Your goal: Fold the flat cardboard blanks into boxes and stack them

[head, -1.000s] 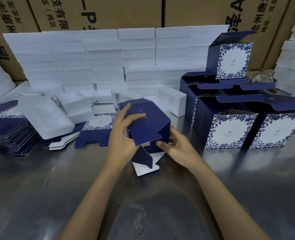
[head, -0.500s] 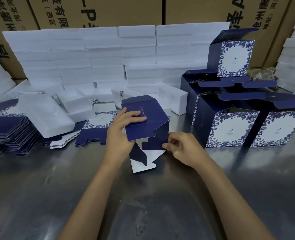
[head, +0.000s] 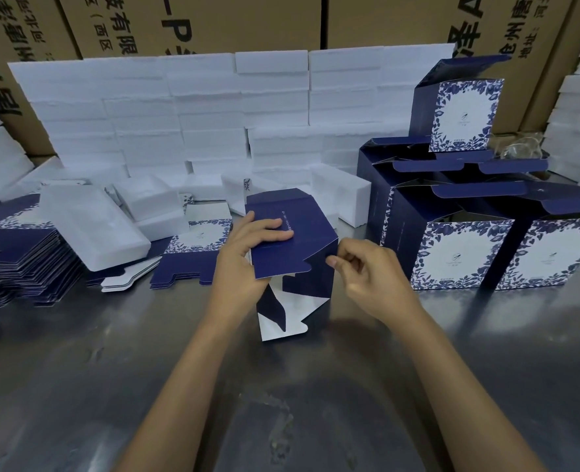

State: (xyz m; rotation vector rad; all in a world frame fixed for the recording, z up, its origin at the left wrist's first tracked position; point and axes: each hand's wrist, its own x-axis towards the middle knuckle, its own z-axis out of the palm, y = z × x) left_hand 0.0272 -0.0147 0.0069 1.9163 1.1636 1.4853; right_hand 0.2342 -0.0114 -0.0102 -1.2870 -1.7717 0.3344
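Grey and scuffed, the metal desk (head: 77,386) runs out from the person toward a wall of white foam blocks (head: 186,107) and brown shipping cartons (head: 213,18). Nearest, at the middle of the desk, stands the half-formed box (head: 302,247), navy outside and white inside, already opened into a sleeve with its near-end flaps loose: one white flap (head: 281,321) splays down onto the desk and a navy panel hangs over it. The left hand (head: 244,257) has its grip on the box's left side, fingers laid across the top panel and thumb behind the edge; the right hand (head: 366,270) has its fingers curled and appears to pinch the box's right corner edge. I judge the closing of this end as just under way, the flaps untucked. To the right, a little farther, finished boxes (head: 458,253) with blue floral fronts stand in rows with one more on top (head: 462,114), so several are done. Left, the pile of flat blanks (head: 12,253) and a smaller one (head: 196,253) show much work remains.
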